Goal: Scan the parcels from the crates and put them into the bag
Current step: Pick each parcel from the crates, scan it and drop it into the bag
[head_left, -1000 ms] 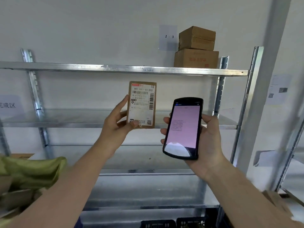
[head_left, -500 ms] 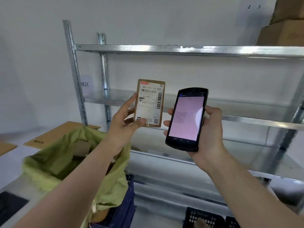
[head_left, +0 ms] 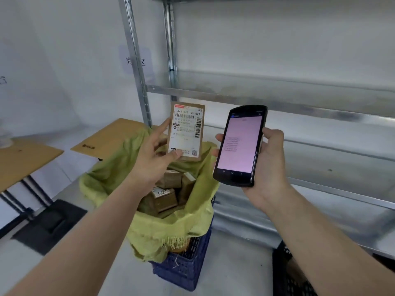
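Note:
My left hand (head_left: 152, 159) holds a small brown parcel (head_left: 186, 132) upright, its white shipping label facing me, above the open mouth of a yellow-green woven bag (head_left: 162, 225). The bag sits in a dark blue crate (head_left: 188, 265) and holds several brown parcels (head_left: 164, 196). My right hand (head_left: 269, 167) grips a black handheld scanner (head_left: 240, 145) with a lit pink screen, just right of the parcel.
A metal shelving rack (head_left: 277, 99) fills the right and back. A black crate (head_left: 286, 274) shows at the bottom right under my right forearm. Brown-topped tables (head_left: 25, 159) stand at the left, and a flat cardboard sheet (head_left: 111, 137) lies behind the bag.
My view has swung left and down from the shelves to the bag. Both hands kept their hold; the parcel now hangs over the bag's opening.

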Tool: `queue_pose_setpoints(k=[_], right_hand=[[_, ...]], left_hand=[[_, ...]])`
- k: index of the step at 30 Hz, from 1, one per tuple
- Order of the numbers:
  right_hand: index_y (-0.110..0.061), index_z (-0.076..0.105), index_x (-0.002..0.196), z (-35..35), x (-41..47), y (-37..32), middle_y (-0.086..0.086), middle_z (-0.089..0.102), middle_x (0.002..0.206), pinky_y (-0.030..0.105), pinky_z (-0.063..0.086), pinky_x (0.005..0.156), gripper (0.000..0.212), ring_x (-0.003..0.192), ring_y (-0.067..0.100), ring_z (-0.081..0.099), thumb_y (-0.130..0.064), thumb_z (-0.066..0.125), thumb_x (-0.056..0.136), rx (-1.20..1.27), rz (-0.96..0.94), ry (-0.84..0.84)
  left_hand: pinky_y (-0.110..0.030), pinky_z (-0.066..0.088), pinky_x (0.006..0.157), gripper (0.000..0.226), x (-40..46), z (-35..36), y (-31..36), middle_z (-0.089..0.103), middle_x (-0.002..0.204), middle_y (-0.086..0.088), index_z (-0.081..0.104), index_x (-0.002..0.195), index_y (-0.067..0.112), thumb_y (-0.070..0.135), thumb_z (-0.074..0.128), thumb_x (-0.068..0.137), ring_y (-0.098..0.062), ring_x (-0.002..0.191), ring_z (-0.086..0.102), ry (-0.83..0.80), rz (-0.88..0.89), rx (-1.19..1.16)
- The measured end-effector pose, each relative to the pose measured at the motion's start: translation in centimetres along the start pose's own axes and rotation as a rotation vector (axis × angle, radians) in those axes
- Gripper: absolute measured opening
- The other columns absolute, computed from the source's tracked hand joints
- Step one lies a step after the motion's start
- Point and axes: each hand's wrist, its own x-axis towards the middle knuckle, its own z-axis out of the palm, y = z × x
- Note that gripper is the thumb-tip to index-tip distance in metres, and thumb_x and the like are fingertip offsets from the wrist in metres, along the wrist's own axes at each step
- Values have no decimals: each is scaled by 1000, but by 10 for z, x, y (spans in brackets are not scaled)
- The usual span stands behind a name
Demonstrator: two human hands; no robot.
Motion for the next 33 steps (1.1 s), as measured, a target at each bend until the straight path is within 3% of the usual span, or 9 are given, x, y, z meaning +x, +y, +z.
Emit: queue_pose_setpoints(k=[5,10,13,16,19,22,27,30,33], right_hand=[[-9,69,129,12,71,35,18,73,108,39,55,74,60,86,34,66,-49,30,106,-12,53,-23],[-13,70,123,9,152,64,16,73,104,38,58,74,57,83,32,68,-50,31,106,9,112,-26],[-13,68,127,5,193,77,17,71,108,41,58,78,57,96,37,64,-51,32,105,21,151,-8],[-15,69,128,3,226,88,16,75,108,46,59,84,57,99,38,65,-52,33,106,-22,162,46],[-16,69,131,3,249,95,14,78,108,46,58,85,58,95,36,69,-51,31,106,-78,156,86],[-12,67,136,8,269,101,16,76,108,50,57,88,61,92,36,70,-49,30,106,-108,121,115],[-9,67,135,23,278,117,17,76,107,47,55,83,64,94,38,67,-49,28,104,-101,46,237],[-11,68,133,32,269,130,15,76,107,36,57,69,62,89,36,68,-48,27,104,-85,16,289],[-16,71,121,42,254,139,14,76,105,36,57,72,57,87,34,69,-48,27,106,-59,-16,359]], left_hand=[[-46,57,106,84,39,-18,-61,69,131,4,51,147,52,-1,80,89,-19,129,61,42,-145,19],[-35,59,101,80,91,-22,-119,70,133,9,49,151,46,7,82,90,-8,126,61,95,-263,73],[-40,58,102,76,118,-22,-148,70,133,7,51,146,51,14,86,88,-13,124,64,126,-344,65],[-41,63,89,68,142,-22,-174,73,128,0,54,138,52,17,86,88,-20,113,73,185,-441,20],[-42,64,85,62,165,-20,-189,79,116,-5,55,139,43,15,82,91,-21,97,79,215,-537,-56],[-39,62,91,59,192,-21,-206,76,117,-1,53,141,30,16,82,92,-19,97,78,278,-617,-153],[-44,52,110,35,224,-27,-226,63,127,-6,54,129,24,27,73,100,-24,117,64,106,-752,-112],[-43,56,105,54,238,-32,-228,56,137,-10,46,150,19,32,70,102,-27,121,61,-13,-765,-116],[-35,57,89,41,248,-33,-220,56,139,-9,52,144,19,33,62,107,-27,121,61,-150,-756,-107]])
